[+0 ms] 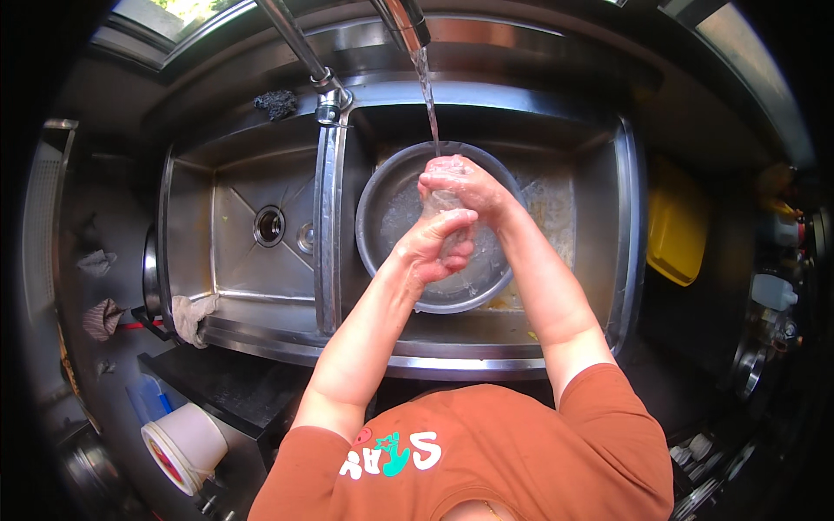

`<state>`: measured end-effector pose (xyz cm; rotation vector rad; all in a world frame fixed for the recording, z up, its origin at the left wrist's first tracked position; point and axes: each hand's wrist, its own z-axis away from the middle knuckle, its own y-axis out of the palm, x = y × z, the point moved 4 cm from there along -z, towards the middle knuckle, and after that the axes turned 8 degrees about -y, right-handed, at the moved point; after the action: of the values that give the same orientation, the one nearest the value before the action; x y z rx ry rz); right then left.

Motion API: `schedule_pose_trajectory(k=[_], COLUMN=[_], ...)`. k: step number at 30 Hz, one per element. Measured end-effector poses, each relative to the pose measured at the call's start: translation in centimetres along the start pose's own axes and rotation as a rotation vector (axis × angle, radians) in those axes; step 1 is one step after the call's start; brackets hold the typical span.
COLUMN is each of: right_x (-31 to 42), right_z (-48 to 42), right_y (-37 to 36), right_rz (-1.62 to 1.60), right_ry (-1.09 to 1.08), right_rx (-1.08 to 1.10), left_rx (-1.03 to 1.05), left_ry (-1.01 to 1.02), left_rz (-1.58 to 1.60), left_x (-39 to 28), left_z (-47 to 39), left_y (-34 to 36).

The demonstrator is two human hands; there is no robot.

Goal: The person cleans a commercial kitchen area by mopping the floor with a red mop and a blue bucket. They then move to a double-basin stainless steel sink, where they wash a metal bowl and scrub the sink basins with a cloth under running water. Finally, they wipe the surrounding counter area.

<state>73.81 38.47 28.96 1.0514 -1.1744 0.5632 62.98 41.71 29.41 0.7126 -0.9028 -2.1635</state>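
Note:
Water runs from a metal faucet (410,32) onto my right hand (462,182), held over a round metal basin (371,234) with water in it. My left hand (443,247) is just below, nearer my body, its fingers curled. Between both hands is a wet, translucent, whitish thing (442,202) that I cannot identify; both hands grip it. The basin stands in the right bowl of a stainless steel double sink (593,228).
The left sink bowl (247,273) has a drain. A dark scouring pad (275,104) lies on the back ledge, and a cloth (192,319) hangs over the front left corner. A yellow plastic container (677,225) is at the right; a white bucket (186,446) stands lower left.

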Motion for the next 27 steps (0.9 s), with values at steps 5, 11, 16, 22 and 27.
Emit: schedule_pose_trajectory(k=[5, 11, 16, 22, 27], right_x=[0.8, -1.2, -3.9, -2.1, -3.2], right_z=[-0.4, 0.9, 4.5, 9.3, 10.5], right_y=[1.0, 3.3, 1.9, 7.4, 13.4], right_rz=[0.617, 0.924, 0.183, 0.201, 0.814], right_ry=[0.057, -0.088, 0.057, 0.306, -0.325], right_rx=[-0.14, -0.36, -0.36, 0.067, 0.084], left_rx=[-0.338, -0.699, -0.584, -0.462, -0.579], left_ry=[0.147, 0.482, 0.322, 0.526, 0.667], left_rz=[-0.397, -0.854, -0.963, -0.704, -0.617], left_x=[-1.5, -0.4, 0.3, -0.4, -0.9], left_z=[-1.0, -2.1, 5.0, 14.6, 22.6], left_y=[-0.9, -5.9, -4.0, -6.6, -7.8])
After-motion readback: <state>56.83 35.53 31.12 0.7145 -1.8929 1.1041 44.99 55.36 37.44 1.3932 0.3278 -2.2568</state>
